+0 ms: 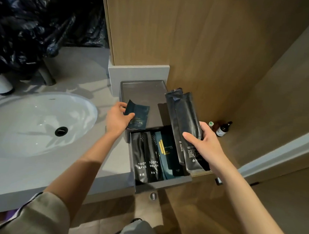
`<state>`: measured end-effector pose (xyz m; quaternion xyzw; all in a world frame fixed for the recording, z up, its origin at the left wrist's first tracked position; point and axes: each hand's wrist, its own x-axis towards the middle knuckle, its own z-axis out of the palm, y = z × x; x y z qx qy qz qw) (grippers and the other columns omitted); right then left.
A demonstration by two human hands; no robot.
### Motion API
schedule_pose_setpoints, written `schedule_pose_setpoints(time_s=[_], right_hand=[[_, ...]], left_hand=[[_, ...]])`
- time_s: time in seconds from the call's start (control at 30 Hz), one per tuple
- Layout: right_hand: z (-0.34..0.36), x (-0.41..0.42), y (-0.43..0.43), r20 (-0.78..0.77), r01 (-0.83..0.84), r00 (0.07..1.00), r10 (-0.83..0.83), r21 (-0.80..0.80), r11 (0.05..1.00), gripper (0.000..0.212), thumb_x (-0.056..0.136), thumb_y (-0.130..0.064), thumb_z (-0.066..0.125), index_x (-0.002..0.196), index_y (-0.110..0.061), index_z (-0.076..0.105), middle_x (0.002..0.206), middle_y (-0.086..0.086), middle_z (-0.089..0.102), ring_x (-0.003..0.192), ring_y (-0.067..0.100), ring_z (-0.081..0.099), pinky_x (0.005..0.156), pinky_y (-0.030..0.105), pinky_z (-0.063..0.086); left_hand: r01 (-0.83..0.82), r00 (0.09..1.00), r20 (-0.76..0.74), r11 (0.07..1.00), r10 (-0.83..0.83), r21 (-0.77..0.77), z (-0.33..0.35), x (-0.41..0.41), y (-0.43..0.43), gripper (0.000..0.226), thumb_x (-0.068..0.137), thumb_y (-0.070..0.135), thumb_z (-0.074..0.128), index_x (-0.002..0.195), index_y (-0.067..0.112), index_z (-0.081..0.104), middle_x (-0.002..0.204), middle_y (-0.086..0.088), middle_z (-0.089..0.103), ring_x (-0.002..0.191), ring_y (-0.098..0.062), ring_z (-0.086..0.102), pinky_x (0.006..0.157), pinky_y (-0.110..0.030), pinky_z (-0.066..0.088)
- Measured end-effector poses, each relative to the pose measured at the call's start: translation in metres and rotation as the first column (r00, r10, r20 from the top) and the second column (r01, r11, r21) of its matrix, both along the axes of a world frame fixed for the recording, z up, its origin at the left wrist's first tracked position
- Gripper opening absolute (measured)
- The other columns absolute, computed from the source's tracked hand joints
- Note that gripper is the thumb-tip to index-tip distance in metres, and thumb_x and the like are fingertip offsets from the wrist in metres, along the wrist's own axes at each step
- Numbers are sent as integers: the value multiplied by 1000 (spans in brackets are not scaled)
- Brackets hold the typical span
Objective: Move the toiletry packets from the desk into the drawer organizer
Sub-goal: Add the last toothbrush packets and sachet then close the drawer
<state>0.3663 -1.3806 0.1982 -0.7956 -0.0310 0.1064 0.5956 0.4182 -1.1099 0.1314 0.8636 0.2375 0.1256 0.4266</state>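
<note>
A dark grey drawer organizer (pixel 142 90) stands on the counter beside the sink, its drawer (pixel 173 183) pulled out toward me. Inside lie two black toothbrush packets (pixel 148 163) and teal packets (pixel 167 153). My left hand (pixel 116 119) holds a small dark teal packet (pixel 138 116) over the organizer's top, near its left front corner. My right hand (pixel 205 143) grips two long black packets (pixel 185 126), held upright and tilted above the drawer's right side.
A white oval sink (pixel 34 124) fills the left of the grey counter (pixel 100 167). Black plastic bags (pixel 38 23) hang at the back left. A wooden wall panel (pixel 208 47) rises behind the organizer. Small brown bottles (pixel 221 129) stand lower right.
</note>
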Motion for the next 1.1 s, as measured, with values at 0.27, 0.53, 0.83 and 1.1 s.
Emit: schedule_pose_setpoints(time_s=[0.27, 0.53, 0.83, 1.1], right_hand=[[-2, 19, 21, 279, 49, 960, 30, -275, 960, 47, 90, -21, 63, 131, -34, 44, 106, -21, 62, 94, 4, 62, 84, 26, 50], [-5, 11, 64, 577, 150, 749, 324, -625, 766, 68, 86, -3, 61, 145, -27, 39, 119, -1, 60, 96, 20, 48, 78, 38, 48], [-13, 4, 54, 365, -189, 718, 593, -717, 671, 63, 90, -43, 54, 148, -33, 29, 149, -9, 30, 123, 19, 29, 104, 39, 39], [3, 16, 28, 297, -268, 892, 340, -257, 929, 46, 84, -27, 70, 126, -34, 53, 125, -13, 53, 111, -11, 47, 91, 5, 35]], left_hand=[[58, 972, 211, 976, -103, 210, 16, 3, -9, 36, 82, 27, 69, 115, 15, 59, 102, -6, 56, 85, -12, 51, 82, -30, 44], [415, 878, 156, 557, -453, -719, 71, -49, -89, 49, 94, 47, 45, 130, 14, 46, 125, -3, 62, 116, -9, 58, 103, -39, 46], [163, 987, 153, 425, -58, -890, 50, -61, -72, 27, 101, 12, 38, 112, 1, 60, 108, -15, 70, 94, -19, 70, 75, -25, 58], [159, 987, 149, 587, -67, -793, 50, -74, -88, 24, 95, 12, 51, 118, 9, 60, 113, -10, 70, 101, -22, 69, 87, -35, 55]])
